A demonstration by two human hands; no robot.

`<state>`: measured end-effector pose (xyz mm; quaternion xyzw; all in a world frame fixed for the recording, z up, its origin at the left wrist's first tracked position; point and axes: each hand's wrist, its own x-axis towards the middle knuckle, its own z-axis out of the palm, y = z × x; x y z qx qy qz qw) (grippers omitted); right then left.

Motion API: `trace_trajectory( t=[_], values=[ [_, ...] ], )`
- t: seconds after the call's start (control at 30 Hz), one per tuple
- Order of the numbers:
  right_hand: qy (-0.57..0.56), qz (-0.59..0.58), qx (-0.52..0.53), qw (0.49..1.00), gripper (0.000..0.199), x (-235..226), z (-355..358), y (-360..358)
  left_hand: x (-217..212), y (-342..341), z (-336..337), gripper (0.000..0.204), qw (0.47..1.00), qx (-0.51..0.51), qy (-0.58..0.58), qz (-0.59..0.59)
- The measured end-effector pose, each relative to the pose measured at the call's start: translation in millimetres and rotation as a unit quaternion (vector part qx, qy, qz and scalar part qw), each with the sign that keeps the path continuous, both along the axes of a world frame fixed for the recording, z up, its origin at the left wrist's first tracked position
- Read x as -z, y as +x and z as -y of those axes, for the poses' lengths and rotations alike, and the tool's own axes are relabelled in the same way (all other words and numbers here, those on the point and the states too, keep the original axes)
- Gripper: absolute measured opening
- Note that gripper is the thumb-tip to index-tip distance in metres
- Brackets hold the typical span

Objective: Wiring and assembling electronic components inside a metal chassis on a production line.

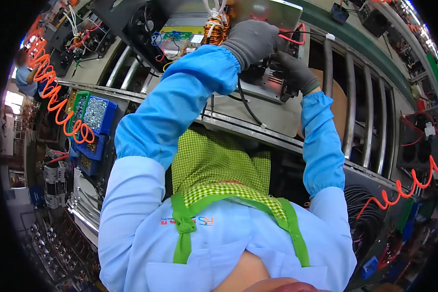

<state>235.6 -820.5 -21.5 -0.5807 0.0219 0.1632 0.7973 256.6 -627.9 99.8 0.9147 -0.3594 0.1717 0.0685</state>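
My left hand point(254, 42), in a grey glove, reaches into an open metal chassis point(267, 91). Its fingers curl down among dark parts that I cannot make out. Close by on the right, my right hand point(297, 72), gloved too, has its fingers bent in toward the same spot, their tips partly hidden. A copper-wire coil point(215, 31) stands just left of my left hand. Farther left are a green circuit board point(177, 36) and a black fan point(143, 25). A red wire point(297, 42) loops beside the hands, and a black cable point(243, 100) hangs over the near edge.
Metal rollers point(350, 104) run under and beside the chassis. Blue bins point(96, 115) of small metal fasteners stand at left, below a coiled orange hose point(48, 80). Another orange hose point(404, 191) lies at right, near black cable bundles point(362, 209). A person point(25, 73) is at far left.
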Motion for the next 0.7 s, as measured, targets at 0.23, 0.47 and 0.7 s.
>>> trace_trajectory(
  t=[0.23,0.47,0.7],
  values=[
    [0.019,0.05,-0.047,0.997,0.038,4,-13,2,0,-1,-13,0.03,1.0,-0.01,0.004,0.015],
    [-0.113,0.165,-0.066,0.978,0.037,4,-30,14,10,-3,-42,0.032,0.998,0.048,-0.033,0.029],
    [-0.035,0.14,-0.062,0.988,0.038,10,-42,19,63,-71,-80,0.047,0.721,0.05,-0.53,-0.443]
  ],
)
